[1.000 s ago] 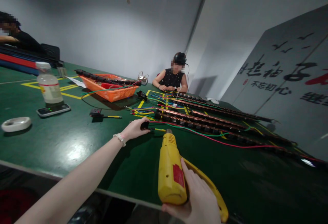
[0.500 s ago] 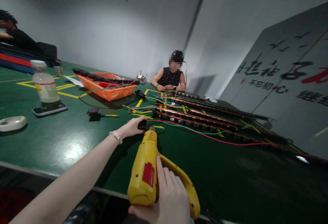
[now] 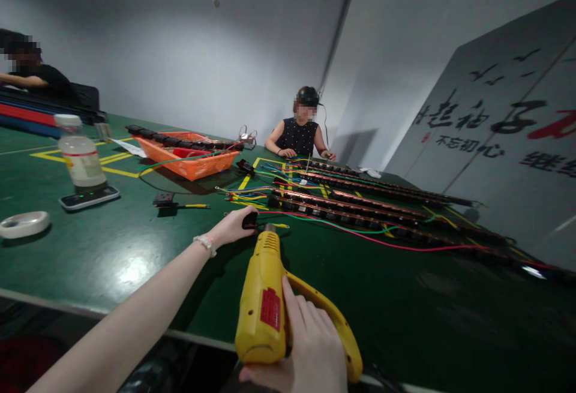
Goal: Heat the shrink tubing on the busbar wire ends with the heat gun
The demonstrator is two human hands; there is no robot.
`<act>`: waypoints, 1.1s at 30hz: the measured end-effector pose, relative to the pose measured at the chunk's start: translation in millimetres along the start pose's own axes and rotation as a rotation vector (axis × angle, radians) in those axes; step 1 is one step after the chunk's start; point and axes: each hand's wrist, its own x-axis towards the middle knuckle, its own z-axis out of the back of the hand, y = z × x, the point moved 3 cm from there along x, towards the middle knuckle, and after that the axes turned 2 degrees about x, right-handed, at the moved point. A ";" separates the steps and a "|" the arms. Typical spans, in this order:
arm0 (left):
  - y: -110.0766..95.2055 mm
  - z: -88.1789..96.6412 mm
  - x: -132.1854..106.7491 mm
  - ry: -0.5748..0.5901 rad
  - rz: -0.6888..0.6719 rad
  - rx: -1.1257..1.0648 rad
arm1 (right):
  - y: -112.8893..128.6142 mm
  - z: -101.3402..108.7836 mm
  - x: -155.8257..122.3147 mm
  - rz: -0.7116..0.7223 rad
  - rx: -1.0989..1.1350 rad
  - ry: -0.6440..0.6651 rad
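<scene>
A yellow heat gun [image 3: 261,303] with a red label is gripped in my right hand [image 3: 315,339], its metal nozzle pointing away from me over the table. Just beyond the nozzle, my left hand [image 3: 236,225] is closed on a small black part [image 3: 250,220]. A short yellow wire [image 3: 281,225] with a metal lug runs out from that part, past the nozzle tip. To the left lies a similar black socket-like block [image 3: 164,200] with its own yellow wire. My left fingertips are partly hidden behind the hand.
Long black-and-copper strips [image 3: 351,216] with coloured wires stretch across the green table [image 3: 180,273]. An orange basket [image 3: 198,168] holds more strips. At left are a bottle [image 3: 81,156], a phone-like device [image 3: 90,197] and a white oval object [image 3: 24,225]. A person [image 3: 302,129] sits opposite.
The heat gun and my right hand have shifted slightly right. My left hand stays nearly in place with the black part. The opposite person's hands have moved apart.
</scene>
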 end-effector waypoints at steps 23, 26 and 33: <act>0.6 -10.5 6.0 -0.011 -0.025 0.045 | -23.7 -0.1 -17.7 -0.078 -0.080 -0.023; 0.1 -10.9 5.9 -0.016 -0.036 0.050 | -5.0 -7.0 -12.1 -0.091 -0.036 -0.038; 1.4 -12.8 7.4 -0.049 -0.035 0.038 | 15.0 -16.7 -5.6 -0.100 -0.011 -0.054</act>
